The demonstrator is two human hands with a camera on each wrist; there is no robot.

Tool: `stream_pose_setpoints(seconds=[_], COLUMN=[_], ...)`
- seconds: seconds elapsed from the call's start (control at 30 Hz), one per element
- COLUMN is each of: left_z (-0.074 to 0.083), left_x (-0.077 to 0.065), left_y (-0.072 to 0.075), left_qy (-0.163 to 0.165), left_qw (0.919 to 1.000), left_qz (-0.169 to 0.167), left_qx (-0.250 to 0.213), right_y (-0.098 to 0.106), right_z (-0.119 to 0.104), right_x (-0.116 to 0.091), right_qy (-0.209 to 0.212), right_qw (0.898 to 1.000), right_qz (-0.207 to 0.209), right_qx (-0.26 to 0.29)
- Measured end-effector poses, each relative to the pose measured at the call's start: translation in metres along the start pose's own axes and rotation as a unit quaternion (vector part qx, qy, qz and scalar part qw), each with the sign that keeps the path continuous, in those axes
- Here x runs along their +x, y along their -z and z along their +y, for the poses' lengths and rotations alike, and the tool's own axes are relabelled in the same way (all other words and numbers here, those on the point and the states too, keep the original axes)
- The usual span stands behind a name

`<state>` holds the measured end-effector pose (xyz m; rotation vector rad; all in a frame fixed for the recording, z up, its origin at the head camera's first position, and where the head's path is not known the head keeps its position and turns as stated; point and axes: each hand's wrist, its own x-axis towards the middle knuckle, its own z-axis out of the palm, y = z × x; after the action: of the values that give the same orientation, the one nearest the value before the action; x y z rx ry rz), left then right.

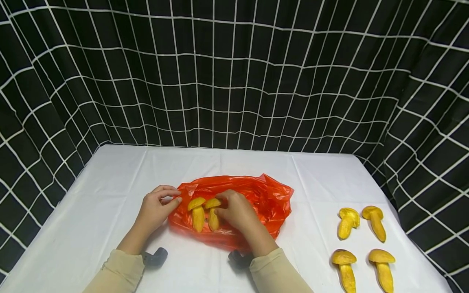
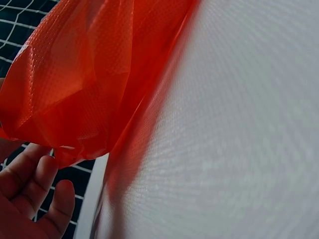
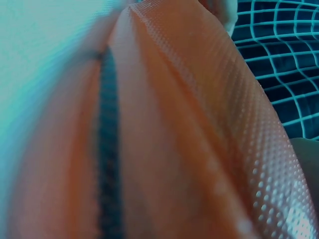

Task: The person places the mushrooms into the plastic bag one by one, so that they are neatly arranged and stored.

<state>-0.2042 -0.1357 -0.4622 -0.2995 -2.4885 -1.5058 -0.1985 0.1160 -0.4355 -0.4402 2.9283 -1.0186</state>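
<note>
A red plastic bag [image 1: 269,195] lies open on its side on the table. Inside it are two yellow mushrooms side by side. The left yellow mushroom [image 1: 198,215] stands free of either hand. On the right mushroom [image 1: 213,221], my right hand [image 1: 234,209] has its thumb and fingers, pinching it from the right side. My left hand [image 1: 155,205] is at the bag's left edge, thumb and fingers apart. In the left wrist view, the left hand [image 2: 30,194] has its fingertips close by the red film. Red film fills much of the right wrist view and hides the right fingers.
Several more yellow mushrooms [image 1: 381,268] lie in two rows at the table's right side. A white cloth [image 1: 110,183] covers the table. Black curtains with a white grid [image 1: 234,81] hang behind and at both sides. Dark wrist devices [image 1: 155,257] sit beneath the forearms.
</note>
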Motion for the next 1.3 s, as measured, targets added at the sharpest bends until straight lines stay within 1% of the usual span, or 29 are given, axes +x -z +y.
stream_pose_setpoints(seconds=[0.13, 0.33, 0.6, 0.7, 0.8, 0.93, 1.17, 1.3], left_z=[0.000, -0.001, -0.003, -0.002, -0.002, 0.000, 0.002, 0.002], left_x=[0.001, 0.001, 0.000, 0.000, 0.000, 0.000, 0.000, 0.000], left_y=[0.000, 0.000, 0.000, 0.000, 0.000, -0.002, 0.000, 0.000], left_qy=[0.001, 0.003, -0.004, -0.004, -0.004, -0.004, -0.012, -0.014], left_qw=[1.0000, 1.0000, 1.0000, 1.0000, 0.9999, 1.0000, 0.9999, 0.9999], left_qz=[-0.001, 0.000, 0.004, 0.006, 0.006, 0.003, 0.008, 0.007], left_qx=[0.000, 0.000, -0.002, -0.004, -0.008, -0.007, -0.003, -0.007], right_y=[0.000, -0.001, -0.001, 0.003, 0.015, 0.037, 0.087, 0.117], right_z=[0.000, -0.002, -0.001, -0.002, -0.004, -0.002, 0.014, 0.028], right_x=[0.000, -0.001, -0.001, -0.002, -0.004, -0.012, -0.034, -0.049], right_qy=[-0.010, -0.021, 0.006, 0.013, 0.021, 0.018, 0.030, 0.023], right_qw=[1.000, 1.000, 1.000, 1.000, 0.999, 0.998, 0.992, 0.987], right_qz=[0.003, -0.005, 0.001, 0.008, 0.025, 0.057, 0.119, 0.158], right_qx=[0.005, 0.009, -0.007, -0.003, 0.008, 0.006, 0.005, -0.002])
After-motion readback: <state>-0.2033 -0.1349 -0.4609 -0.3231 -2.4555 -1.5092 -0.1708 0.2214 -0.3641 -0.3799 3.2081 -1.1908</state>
